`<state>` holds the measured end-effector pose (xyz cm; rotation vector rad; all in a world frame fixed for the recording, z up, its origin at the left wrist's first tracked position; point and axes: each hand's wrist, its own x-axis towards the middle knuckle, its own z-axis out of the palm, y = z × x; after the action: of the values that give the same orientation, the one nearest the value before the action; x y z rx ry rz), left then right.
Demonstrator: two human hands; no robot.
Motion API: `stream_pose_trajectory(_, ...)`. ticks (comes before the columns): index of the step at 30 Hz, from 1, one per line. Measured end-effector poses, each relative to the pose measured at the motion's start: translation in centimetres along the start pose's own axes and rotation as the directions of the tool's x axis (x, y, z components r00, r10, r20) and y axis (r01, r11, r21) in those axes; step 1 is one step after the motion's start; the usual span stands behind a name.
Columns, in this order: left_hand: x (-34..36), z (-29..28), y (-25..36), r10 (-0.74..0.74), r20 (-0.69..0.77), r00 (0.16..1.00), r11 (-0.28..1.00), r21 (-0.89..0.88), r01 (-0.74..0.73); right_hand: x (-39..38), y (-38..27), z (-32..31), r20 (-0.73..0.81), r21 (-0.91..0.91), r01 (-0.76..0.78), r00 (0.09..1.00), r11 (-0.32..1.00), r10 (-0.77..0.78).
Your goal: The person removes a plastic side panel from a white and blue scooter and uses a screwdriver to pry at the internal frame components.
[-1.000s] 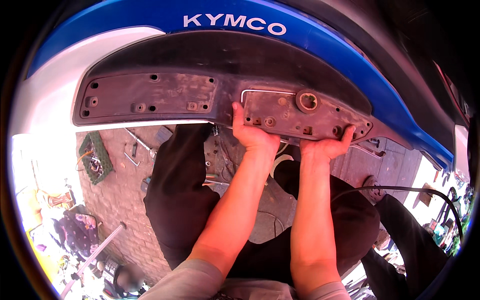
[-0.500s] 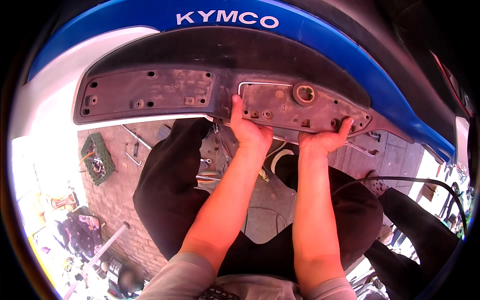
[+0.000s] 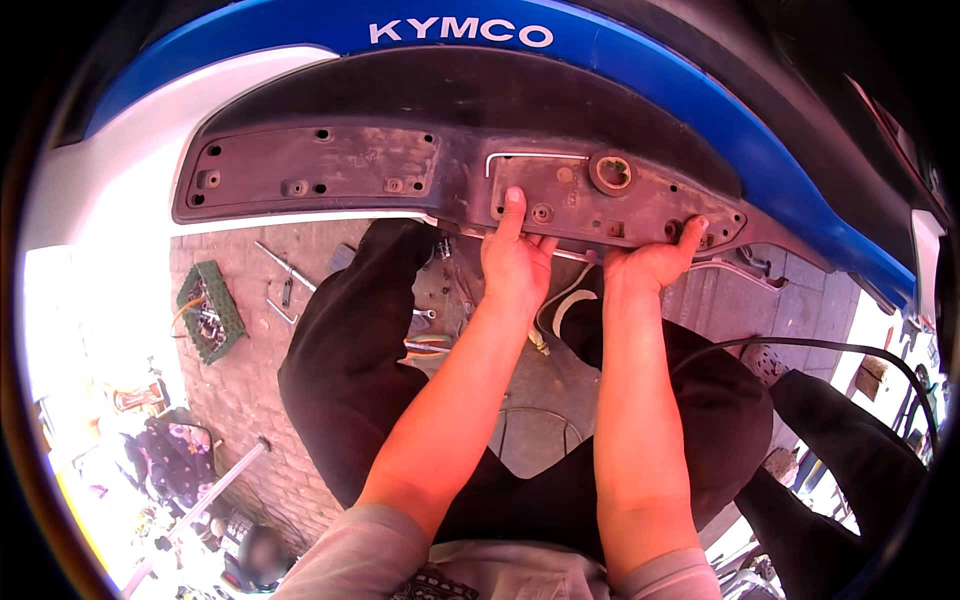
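A scooter's black footboard (image 3: 465,190) spans the upper middle, with flat dusty panels and several bolt holes. My left hand (image 3: 515,258) grips its near edge, thumb on top and fingers curled underneath, partly hidden. To the right, my right hand (image 3: 650,265) holds the same edge, thumb up beside a round hole. On the footboard lies a silver L-shaped hex key (image 3: 535,156), just beyond my left thumb. A brown ring, like a tape roll (image 3: 611,174), sits at the key's right end.
Blue body trim (image 3: 640,82) curves above, and a white panel (image 3: 125,190) is on the left. A green basket of small metal parts (image 3: 212,312) and a ratchet-like tool (image 3: 286,266) lie on the brick floor. A black cable (image 3: 820,345) arcs at right, near another person's leg (image 3: 850,430).
My left hand has slid a little right along the edge, its thumb moving away from the hex key's bent end. The right hand keeps its hold. The whole view has shifted slightly.
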<state>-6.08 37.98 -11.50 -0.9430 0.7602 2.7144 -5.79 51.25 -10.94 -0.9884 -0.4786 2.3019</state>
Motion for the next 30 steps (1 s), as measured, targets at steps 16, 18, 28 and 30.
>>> stream_pose_trajectory(16,-2.1,0.8,5.2,-0.289,-0.222,0.931,0.702,0.612,0.364,-4.7,0.0,-1.7,-0.126,-0.321,-0.198,0.978,0.926,0.166)
stream_pose_trajectory(18,-4.0,1.7,6.5,-0.265,-0.316,0.911,0.601,0.685,0.413,-7.1,1.8,-3.6,-0.031,-0.461,-0.116,0.993,0.88,0.115)
stream_pose_trajectory(28,-12.3,-0.1,14.3,-0.217,0.02,0.976,0.308,0.95,0.049,-8.2,2.1,9.4,0.704,-0.434,0.021,0.632,0.901,0.324)
stream_pose_trajectory(30,-12.4,0.4,13.0,-0.162,0.304,0.939,-0.142,0.934,-0.327,-7.7,3.1,9.6,0.739,-0.438,0.078,0.599,0.896,0.309)
